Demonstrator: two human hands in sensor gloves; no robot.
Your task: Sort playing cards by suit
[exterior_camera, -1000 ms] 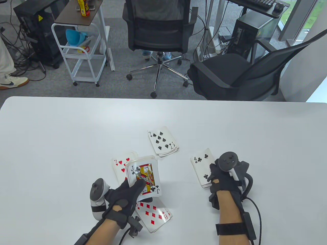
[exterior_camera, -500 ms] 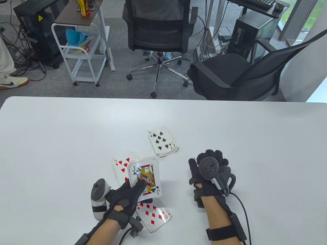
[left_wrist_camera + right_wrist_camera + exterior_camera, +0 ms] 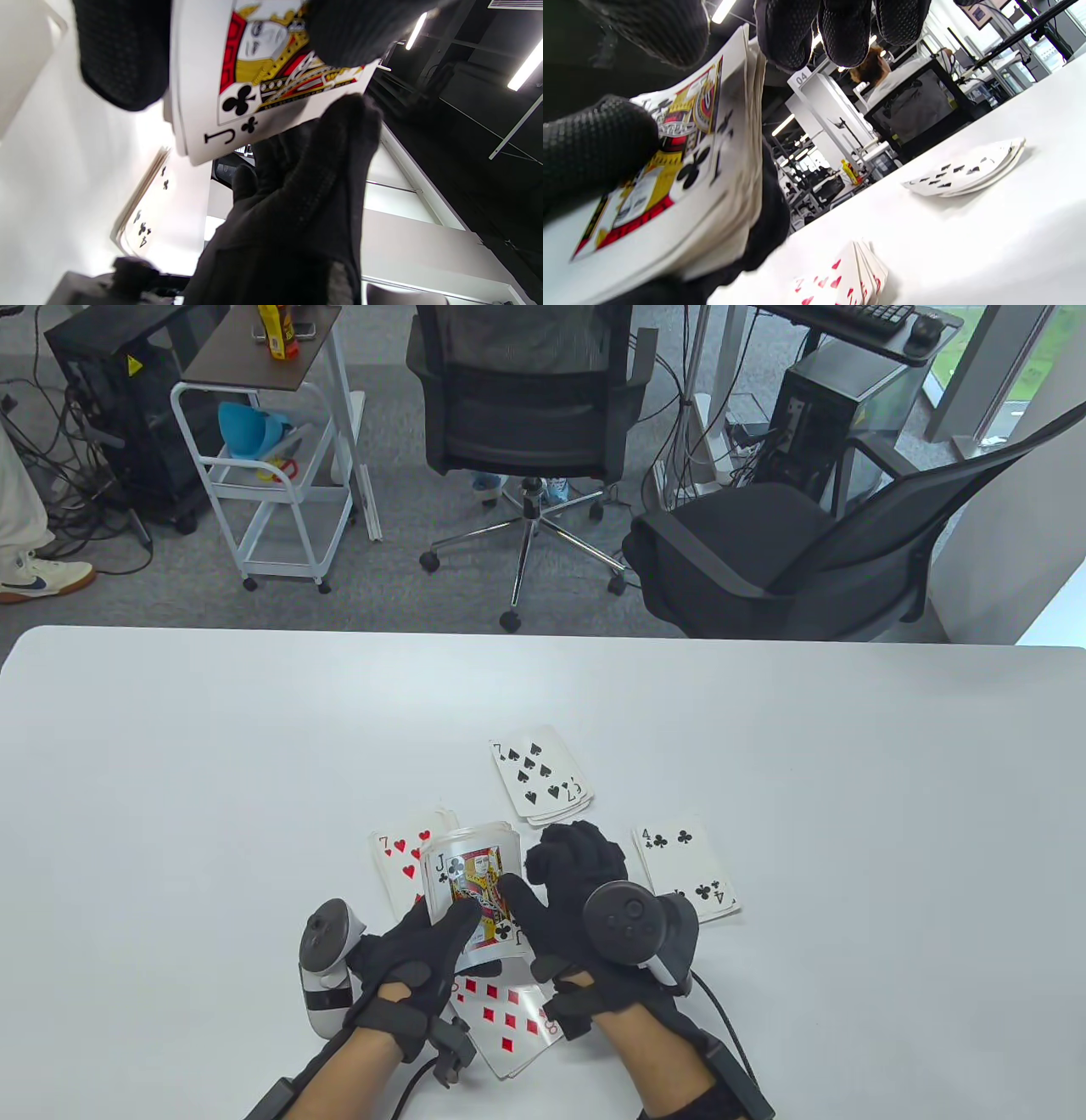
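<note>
White bench (image 3: pixel 212 780) carries four face-up suit piles; the deck (image 3: pixel 475 891), jack of clubs on top, is gripped above it by the left hand (image 3: pixel 416 963), its top card pinched by the right hand (image 3: pixel 577 899).

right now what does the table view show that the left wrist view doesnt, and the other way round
Only the table view shows the spade pile, the heart pile, the diamond pile and the left hand holding the deck from below.

Only the left wrist view shows, close up, the left hand's fingers on the jack of clubs atop the deck, with the ceiling lights behind.

Both show the jack of clubs, the right hand reaching it, and the club pile.
</note>
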